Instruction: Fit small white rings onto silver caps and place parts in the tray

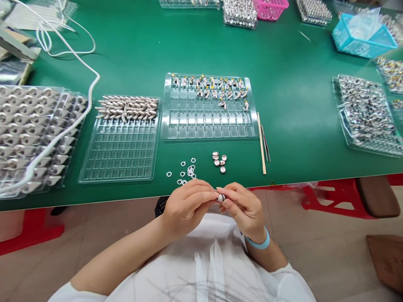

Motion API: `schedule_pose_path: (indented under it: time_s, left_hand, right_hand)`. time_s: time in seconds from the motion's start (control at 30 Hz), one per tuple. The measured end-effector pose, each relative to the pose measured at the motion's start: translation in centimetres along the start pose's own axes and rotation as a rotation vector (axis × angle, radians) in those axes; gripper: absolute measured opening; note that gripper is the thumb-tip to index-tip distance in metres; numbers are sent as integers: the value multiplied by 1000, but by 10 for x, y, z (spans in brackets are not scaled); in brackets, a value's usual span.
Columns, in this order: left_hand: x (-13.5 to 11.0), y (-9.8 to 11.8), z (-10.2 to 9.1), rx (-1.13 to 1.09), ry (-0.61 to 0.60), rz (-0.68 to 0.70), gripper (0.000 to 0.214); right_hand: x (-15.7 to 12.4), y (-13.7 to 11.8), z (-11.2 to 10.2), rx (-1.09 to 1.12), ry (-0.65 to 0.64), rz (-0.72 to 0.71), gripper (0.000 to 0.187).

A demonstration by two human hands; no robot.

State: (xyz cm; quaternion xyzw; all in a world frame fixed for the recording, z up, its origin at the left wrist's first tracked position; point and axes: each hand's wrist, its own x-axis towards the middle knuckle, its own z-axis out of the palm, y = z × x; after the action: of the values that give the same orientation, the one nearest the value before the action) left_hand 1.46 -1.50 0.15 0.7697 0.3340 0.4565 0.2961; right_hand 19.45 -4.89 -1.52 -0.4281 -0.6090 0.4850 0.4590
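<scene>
Just off the table's front edge, my left hand (190, 205) and my right hand (244, 207) meet, fingertips pinched around a small silvery metal part (221, 198). Fingers cover most of it, so its full shape is hidden. On the table beyond my left hand lie several thin white rings (190, 171), some overlapping. Several small round metal caps (216, 162) sit in a loose group ahead of my right hand. Behind them, a clear plastic tray (208, 119) holds small metal parts with yellow tips in its far rows.
A clear tray (118, 157) of slender metal pieces and stacked trays of larger metal parts (22, 140) stand left, crossed by a white cable (75, 121). A wooden stick (261, 144) and tweezers (266, 144) lie right. Farther right are a filled tray (367, 111) and a blue basket (362, 42).
</scene>
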Motion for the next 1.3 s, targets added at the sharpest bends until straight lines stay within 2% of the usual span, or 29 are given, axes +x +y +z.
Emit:
schedule_pose_path:
  time_s: [0.1, 0.23, 0.4, 0.57, 0.67, 0.8, 1.0, 1.3]
  left_hand:
    - [-1, -1, 2, -120, 10, -92, 22]
    - [-5, -3, 4, -281, 19, -320, 10]
    - [-10, -2, 7, -469, 55, -565, 9]
    - [-10, 0, 8, -481, 56, -677, 10]
    - [-10, 0, 7, -410, 26, -648, 14]
    - [-11, -2, 7, -330, 16, -511, 17]
    - [-12, -2, 9, -332, 33, -470, 14]
    - [-10, -6, 7, -130, 35, -219, 20]
  right_hand:
    - [1, 0, 1, 76, 1, 36, 29]
    - [3, -1, 3, 92, 19, 61, 28]
    - [5, -3, 5, -43, 59, 14, 30]
    - [7, -6, 6, -140, 94, -41, 33]
    - [8, -7, 7, -147, 113, -68, 36]
    - [7, -7, 7, -154, 117, -61, 35]
    - [7, -7, 9, -133, 141, -35, 25]
    - [6, -7, 9, -104, 150, -35, 25]
